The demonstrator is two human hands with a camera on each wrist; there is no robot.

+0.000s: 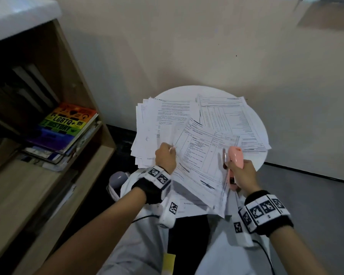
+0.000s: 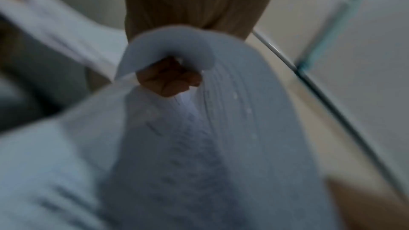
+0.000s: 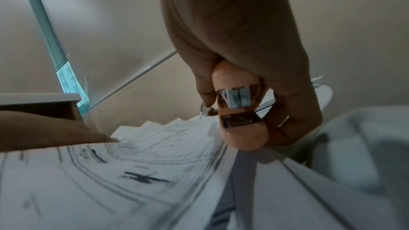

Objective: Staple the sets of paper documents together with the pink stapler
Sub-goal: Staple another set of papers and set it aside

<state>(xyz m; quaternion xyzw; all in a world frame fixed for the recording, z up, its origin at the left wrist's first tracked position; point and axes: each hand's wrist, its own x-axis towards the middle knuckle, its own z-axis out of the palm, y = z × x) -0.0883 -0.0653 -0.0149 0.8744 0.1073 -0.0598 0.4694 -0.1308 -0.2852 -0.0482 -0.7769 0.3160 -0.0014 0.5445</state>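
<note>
My left hand (image 1: 165,157) grips the left edge of a set of printed sheets (image 1: 202,161) and holds it tilted above the table; in the left wrist view the curled fingers (image 2: 170,80) pinch the bent paper (image 2: 199,128). My right hand (image 1: 241,171) holds the pink stapler (image 1: 234,158) at the set's right edge, with the sheets' edge beside its mouth. The right wrist view shows the stapler (image 3: 241,111) from its rear in my fingers, over the printed sheets (image 3: 110,172). Whether the paper sits inside the stapler's mouth is unclear.
A small round white table (image 1: 260,124) carries two more stacks of papers (image 1: 153,124) (image 1: 230,120). A wooden bookshelf (image 1: 54,135) with a rainbow-covered book (image 1: 68,124) stands on the left. A beige wall (image 1: 207,46) lies right behind the table. My lap is below the sheets.
</note>
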